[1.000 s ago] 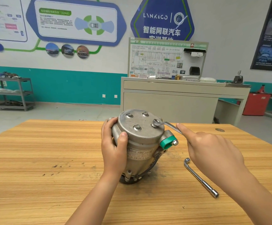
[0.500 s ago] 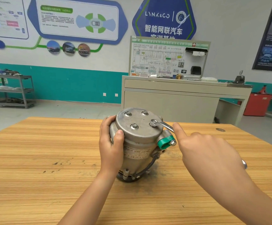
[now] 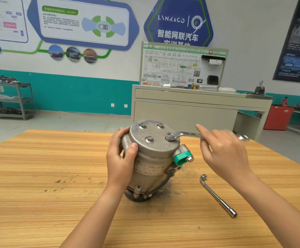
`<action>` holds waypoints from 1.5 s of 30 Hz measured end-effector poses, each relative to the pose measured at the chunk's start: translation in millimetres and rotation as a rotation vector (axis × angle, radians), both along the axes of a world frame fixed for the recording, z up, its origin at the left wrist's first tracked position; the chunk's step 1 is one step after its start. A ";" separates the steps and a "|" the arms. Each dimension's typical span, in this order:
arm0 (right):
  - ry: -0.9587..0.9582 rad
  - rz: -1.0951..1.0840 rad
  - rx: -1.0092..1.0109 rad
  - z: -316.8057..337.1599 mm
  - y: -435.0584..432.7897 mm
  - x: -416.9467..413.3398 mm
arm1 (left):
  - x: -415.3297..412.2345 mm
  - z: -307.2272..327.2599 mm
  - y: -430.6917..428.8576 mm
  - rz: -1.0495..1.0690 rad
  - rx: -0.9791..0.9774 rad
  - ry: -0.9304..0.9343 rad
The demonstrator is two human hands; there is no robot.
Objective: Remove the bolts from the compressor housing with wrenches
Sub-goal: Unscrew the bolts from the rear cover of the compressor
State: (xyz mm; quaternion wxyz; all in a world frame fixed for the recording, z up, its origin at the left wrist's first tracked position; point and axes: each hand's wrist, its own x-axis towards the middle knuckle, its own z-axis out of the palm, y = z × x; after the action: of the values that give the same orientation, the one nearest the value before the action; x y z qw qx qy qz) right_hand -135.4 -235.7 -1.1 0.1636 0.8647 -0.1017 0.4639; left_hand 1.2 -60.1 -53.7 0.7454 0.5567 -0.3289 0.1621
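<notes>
A workshop classroom, with a wooden desk (image 3: 56, 176) in front. The left hand (image 3: 122, 158) grips the side of the compressor housing (image 3: 152, 151), which stands on end mid-desk. The right hand (image 3: 224, 153) holds the ring wrench (image 3: 190, 134), its ring seated on the near-right bolt (image 3: 169, 136) (index finger stretched out, so likely a light hold). A hard pull could lift the ring off the bolt head or tip the housing towards the L-shaped socket wrench (image 3: 217, 194) lying nearby

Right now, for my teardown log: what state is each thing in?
Compressor housing, upright on the table, gripped by left hand.
Four top bolts, all seated.
Ring wrench, ring on the near-right bolt, handle in right hand.
Socket wrench, lying untouched on the table.
Green cap, fitted on side port.
</notes>
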 end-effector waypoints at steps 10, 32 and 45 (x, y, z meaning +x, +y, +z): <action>0.210 0.263 -0.047 42.9 -11.6 103.0 | 7.3 5.3 0.0 -0.047 0.067 -0.004; 0.420 -0.353 0.013 4.5 55.4 -39.0 | -14.0 -3.1 1.8 0.085 0.046 0.010; 0.530 -0.474 -0.044 15.8 83.4 -33.3 | -18.0 1.0 4.8 0.092 0.078 0.028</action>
State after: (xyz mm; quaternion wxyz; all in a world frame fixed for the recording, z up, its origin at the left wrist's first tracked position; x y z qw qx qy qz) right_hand -168.7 -152.3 14.7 0.3062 0.9036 -0.2435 0.1747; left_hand -16.8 -55.3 -52.6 0.7194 0.6022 -0.2986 0.1751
